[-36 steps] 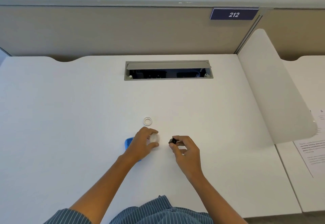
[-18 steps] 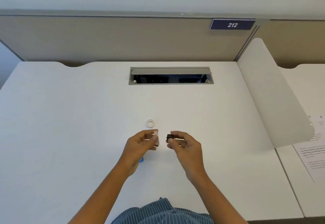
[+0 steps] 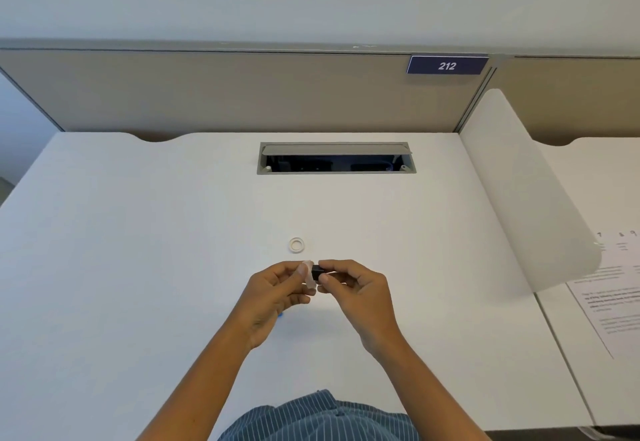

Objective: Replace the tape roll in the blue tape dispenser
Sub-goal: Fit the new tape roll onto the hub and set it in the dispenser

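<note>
My left hand [image 3: 277, 293] grips a clear tape roll [image 3: 309, 276] edge-on between thumb and fingers. My right hand [image 3: 356, 290] pinches a small black spool core [image 3: 317, 271] right against the roll's side. Both are raised above the white desk [image 3: 138, 267]. The blue tape dispenser [image 3: 281, 315] lies on the desk under my left hand; only a sliver of blue shows. A white empty tape ring [image 3: 296, 244] lies flat on the desk just beyond my hands.
A cable hatch [image 3: 336, 160] is open at the back of the desk. A white curved divider [image 3: 526, 198] stands along the right edge, with printed papers [image 3: 616, 298] on the neighbouring desk. A beige partition closes the back.
My left hand lifted the tape roll off the desk and away from the dispenser. Both hands came together, bringing the black core against the roll.
</note>
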`<move>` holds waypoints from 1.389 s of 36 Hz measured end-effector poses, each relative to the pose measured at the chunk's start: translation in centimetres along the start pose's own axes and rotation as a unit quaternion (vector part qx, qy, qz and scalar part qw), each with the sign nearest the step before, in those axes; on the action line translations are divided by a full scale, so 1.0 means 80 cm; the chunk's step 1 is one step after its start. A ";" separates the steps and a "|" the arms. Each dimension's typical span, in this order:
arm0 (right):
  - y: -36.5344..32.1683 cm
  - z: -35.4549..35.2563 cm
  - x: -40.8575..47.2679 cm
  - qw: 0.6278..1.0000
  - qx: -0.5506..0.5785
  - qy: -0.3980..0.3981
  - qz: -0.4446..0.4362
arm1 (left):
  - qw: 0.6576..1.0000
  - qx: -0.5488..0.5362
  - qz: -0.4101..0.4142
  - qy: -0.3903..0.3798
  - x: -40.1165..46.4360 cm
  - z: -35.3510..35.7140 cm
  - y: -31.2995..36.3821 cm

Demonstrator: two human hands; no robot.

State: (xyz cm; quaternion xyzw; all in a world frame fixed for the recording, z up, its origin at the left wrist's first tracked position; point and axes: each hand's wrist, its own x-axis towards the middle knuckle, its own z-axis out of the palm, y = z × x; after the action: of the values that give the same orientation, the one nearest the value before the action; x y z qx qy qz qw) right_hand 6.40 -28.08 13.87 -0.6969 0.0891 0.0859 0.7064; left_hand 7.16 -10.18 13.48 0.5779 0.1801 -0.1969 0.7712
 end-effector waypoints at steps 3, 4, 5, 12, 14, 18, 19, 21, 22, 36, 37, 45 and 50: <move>-0.002 0.001 -0.004 1.000 -0.008 0.002 -0.005 | 1.000 0.005 0.003 0.006 -0.006 0.003 0.002; -0.003 0.001 -0.005 1.000 -0.011 0.002 -0.006 | 1.000 0.007 0.005 0.007 -0.008 0.004 0.003; -0.004 0.001 -0.006 1.000 -0.012 0.002 -0.008 | 1.000 0.008 0.007 0.008 -0.010 0.005 0.003; -0.010 -0.003 -0.010 0.999 -0.027 -0.011 -0.024 | 1.000 0.016 0.015 0.011 -0.019 0.008 0.006; -0.011 -0.004 -0.010 0.999 -0.033 -0.014 -0.031 | 1.000 0.022 0.017 0.010 -0.021 0.008 0.006; -0.008 -0.006 -0.009 0.997 -0.054 -0.030 -0.047 | 0.999 0.036 0.022 0.006 -0.024 0.007 0.006; -0.007 -0.006 -0.009 0.996 -0.063 -0.037 -0.054 | 0.999 0.040 0.024 0.002 -0.025 0.008 0.006; -0.006 -0.006 -0.009 0.994 -0.075 -0.043 -0.064 | 0.999 0.044 0.028 0.000 -0.027 0.009 0.007; -0.006 -0.006 -0.009 0.994 -0.076 -0.043 -0.066 | 0.999 0.044 0.030 0.002 -0.028 0.010 0.008; -0.012 -0.011 -0.008 0.998 -0.030 -0.043 -0.040 | 0.995 0.074 0.055 -0.036 -0.035 0.009 0.012; -0.012 -0.011 -0.008 0.998 -0.026 -0.041 -0.035 | 0.994 0.078 0.057 -0.044 -0.035 0.007 0.011; -0.013 -0.012 -0.009 0.999 0.002 -0.031 -0.019 | 0.989 0.105 0.095 -0.030 -0.033 0.004 0.003; -0.017 -0.012 -0.009 1.000 0.007 -0.020 -0.016 | 0.985 0.116 0.124 0.023 -0.033 0.004 -0.005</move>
State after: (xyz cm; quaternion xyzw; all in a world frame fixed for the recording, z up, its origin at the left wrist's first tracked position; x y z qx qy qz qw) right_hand 6.02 -29.03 15.31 -0.6917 0.0642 0.0876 0.7140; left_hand 4.71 -10.33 14.55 0.6861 0.1007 -0.1056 0.7127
